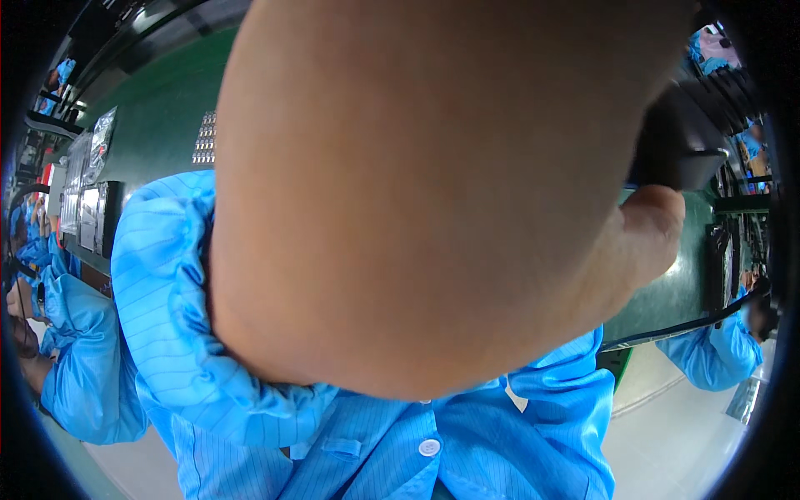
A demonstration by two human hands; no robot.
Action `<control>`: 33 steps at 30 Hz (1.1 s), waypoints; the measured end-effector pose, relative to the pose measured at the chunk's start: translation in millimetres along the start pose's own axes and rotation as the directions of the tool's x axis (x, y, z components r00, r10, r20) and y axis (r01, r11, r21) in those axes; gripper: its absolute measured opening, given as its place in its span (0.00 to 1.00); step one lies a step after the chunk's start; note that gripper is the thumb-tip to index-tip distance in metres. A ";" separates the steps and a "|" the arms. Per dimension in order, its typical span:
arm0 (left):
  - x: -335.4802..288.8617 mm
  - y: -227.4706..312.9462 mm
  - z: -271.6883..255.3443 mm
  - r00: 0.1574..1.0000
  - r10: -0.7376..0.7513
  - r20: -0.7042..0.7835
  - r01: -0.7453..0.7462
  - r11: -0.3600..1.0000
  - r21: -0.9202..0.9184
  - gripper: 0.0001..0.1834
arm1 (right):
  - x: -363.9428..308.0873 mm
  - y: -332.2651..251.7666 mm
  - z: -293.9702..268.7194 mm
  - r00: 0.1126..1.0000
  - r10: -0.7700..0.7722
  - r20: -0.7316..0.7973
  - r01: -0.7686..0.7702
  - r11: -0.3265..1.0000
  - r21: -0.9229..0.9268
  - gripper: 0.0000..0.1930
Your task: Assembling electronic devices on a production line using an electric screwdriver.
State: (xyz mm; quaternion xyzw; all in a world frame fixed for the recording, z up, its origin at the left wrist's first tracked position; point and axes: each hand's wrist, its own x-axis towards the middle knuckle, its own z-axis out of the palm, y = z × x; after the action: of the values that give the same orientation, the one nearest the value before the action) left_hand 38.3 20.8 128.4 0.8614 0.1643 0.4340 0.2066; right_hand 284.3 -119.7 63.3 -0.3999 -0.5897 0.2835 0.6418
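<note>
My left hand (425, 200), bare and out of focus, comes out of a gathered blue striped cuff (250, 392). Held very close to the camera, it fills most of the head view. Its thumb (657, 225) points right, next to a blurred dark block-like thing (679, 150); whether they touch I cannot tell. The other fingers are out of sight at the top, so what they hold, if anything, does not show. My right hand does not appear. Behind the left hand lies a green work surface (158, 100), largely hidden.
Small metallic parts (204, 137) stand in rows at the left, partly covered by my hand. Clear plastic packaging (102, 143) and black-edged flat items (98, 212) lie farther left. A dark cable (692, 323) runs along the right edge. Blue-sleeved people (87, 358) are at both sides.
</note>
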 end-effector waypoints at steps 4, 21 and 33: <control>-3.0 -2.1 -0.5 1.000 -0.021 0.004 0.020 1.000 0.012 0.31 | 9.1 13.4 66.8 1.000 -0.005 0.026 0.005 1.000 0.018 0.15; -8.4 3.7 -2.7 0.997 -0.075 0.017 0.075 0.997 -0.019 0.32 | -18.4 -3.9 94.1 0.995 -0.016 0.103 0.015 1.000 0.014 0.16; 1.4 21.4 -8.2 0.996 -0.070 0.051 0.073 0.996 -0.051 0.33 | 19.1 11.9 111.3 0.992 -0.045 0.116 0.046 0.999 -0.005 0.17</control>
State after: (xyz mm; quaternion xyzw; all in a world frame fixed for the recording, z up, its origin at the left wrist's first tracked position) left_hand 34.6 4.8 144.5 0.8597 0.1783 0.4091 0.2485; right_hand 178.8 -77.7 61.6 -0.3718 -0.6358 0.2892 0.6114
